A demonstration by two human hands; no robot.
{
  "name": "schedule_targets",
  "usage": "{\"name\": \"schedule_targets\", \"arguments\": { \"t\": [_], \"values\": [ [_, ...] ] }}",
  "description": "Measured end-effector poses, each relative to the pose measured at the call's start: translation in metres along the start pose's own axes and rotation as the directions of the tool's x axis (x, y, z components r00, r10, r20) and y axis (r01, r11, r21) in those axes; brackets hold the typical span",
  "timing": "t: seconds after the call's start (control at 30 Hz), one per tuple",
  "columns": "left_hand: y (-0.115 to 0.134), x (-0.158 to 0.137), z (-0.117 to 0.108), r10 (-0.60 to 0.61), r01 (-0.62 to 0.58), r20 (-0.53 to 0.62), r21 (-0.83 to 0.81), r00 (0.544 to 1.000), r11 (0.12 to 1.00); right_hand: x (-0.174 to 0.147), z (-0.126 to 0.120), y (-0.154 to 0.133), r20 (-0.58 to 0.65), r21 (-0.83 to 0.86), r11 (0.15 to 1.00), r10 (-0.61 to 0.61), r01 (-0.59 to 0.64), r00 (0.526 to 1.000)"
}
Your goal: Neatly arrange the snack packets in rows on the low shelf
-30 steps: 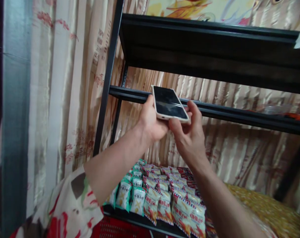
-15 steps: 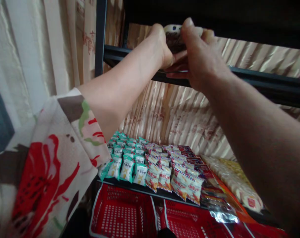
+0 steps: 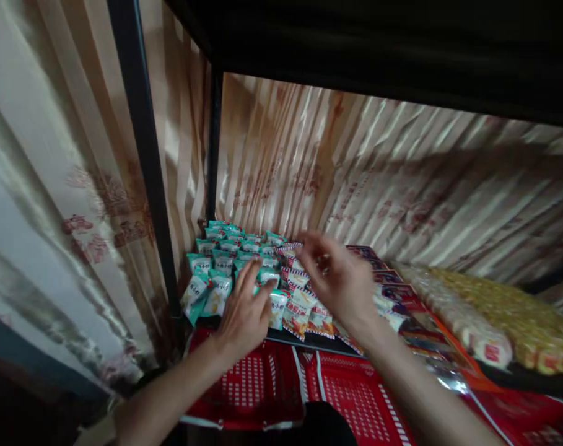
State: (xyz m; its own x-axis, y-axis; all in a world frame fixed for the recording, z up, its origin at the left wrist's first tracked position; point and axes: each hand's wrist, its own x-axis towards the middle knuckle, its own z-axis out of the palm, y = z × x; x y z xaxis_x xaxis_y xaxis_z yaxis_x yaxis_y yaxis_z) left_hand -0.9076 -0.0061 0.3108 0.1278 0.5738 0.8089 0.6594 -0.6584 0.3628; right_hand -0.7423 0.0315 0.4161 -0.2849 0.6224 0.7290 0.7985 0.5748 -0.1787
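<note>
My left hand (image 3: 246, 313) reaches over the front of the teal-and-white snack packets (image 3: 220, 291), fingers forward and thumb apart. It holds nothing that I can see; whether it touches a packet I cannot tell. Blurred by motion, my right hand (image 3: 341, 282) hovers above the white-and-orange snack packets (image 3: 298, 313) with striped edges. Its fingers are bent and apart from the thumb, and nothing shows between them. Both kinds of packet stand in rows on the dark shelf, partly hidden behind my hands.
Red plastic baskets (image 3: 246, 384) sit below the shelf front. Dark red packets (image 3: 402, 297), clear bags of pale round pieces (image 3: 467, 322) and yellow bags (image 3: 508, 310) lie to the right. A dark post (image 3: 144, 124) rises at left; patterned curtains (image 3: 281, 155) hang behind.
Both hands have come down from the upper shelf bar, where they were around a dark object with a pale rim. That object is out of view, and my view has shifted.
</note>
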Motion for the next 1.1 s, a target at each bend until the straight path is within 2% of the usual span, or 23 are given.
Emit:
{"name": "schedule_targets", "arguments": {
  "t": [0.07,0.13,0.17,0.27,0.4,0.67,0.77,0.87,0.97,1.03,1.1],
  "values": [
    [-0.008,-0.06,0.045,-0.081,0.067,0.199,0.08,0.977,0.995,-0.053,0.053,0.016,0.22,-0.111,0.991,0.099,-0.076,0.971],
    [-0.007,-0.099,0.079,-0.089,0.041,0.42,0.122,0.903,0.992,-0.081,0.092,0.037,0.385,-0.26,0.959,0.214,-0.117,0.898],
    [-0.006,-0.111,0.091,-0.107,0.036,0.475,0.157,0.873,0.987,-0.087,0.105,0.048,0.448,-0.287,0.95,0.25,-0.126,0.858],
    [-0.008,-0.13,0.115,-0.246,0.108,0.503,0.287,0.829,0.952,-0.088,0.125,0.068,0.538,-0.36,0.923,0.324,-0.135,0.778],
    [-0.021,-0.139,0.132,-0.295,0.124,0.518,0.339,0.803,0.932,-0.081,0.131,0.073,0.6,-0.388,0.917,0.331,-0.097,0.728],
    [-0.037,-0.141,0.143,-0.243,0.109,0.438,0.31,0.866,0.945,-0.074,0.14,0.071,0.568,-0.368,0.926,0.3,-0.09,0.767],
    [-0.039,-0.141,0.144,-0.252,0.119,0.447,0.305,0.858,0.945,-0.079,0.143,0.077,0.557,-0.35,0.931,0.294,-0.102,0.777],
    [-0.042,-0.144,0.146,-0.236,0.111,0.482,0.273,0.844,0.956,-0.088,0.144,0.077,0.476,-0.346,0.933,0.264,-0.097,0.839],
    [-0.044,-0.149,0.148,-0.236,0.119,0.507,0.252,0.829,0.96,-0.093,0.147,0.063,0.393,-0.266,0.964,0.098,0.012,0.914],
    [-0.045,-0.151,0.149,-0.244,0.139,0.511,0.235,0.824,0.962,-0.09,0.152,0.049,0.399,-0.174,0.976,-0.048,0.128,0.915],
    [-0.046,-0.152,0.147,-0.244,0.157,0.51,0.208,0.825,0.965,-0.082,0.159,0.035,0.42,-0.115,0.976,-0.122,0.186,0.899]
  ]
}}
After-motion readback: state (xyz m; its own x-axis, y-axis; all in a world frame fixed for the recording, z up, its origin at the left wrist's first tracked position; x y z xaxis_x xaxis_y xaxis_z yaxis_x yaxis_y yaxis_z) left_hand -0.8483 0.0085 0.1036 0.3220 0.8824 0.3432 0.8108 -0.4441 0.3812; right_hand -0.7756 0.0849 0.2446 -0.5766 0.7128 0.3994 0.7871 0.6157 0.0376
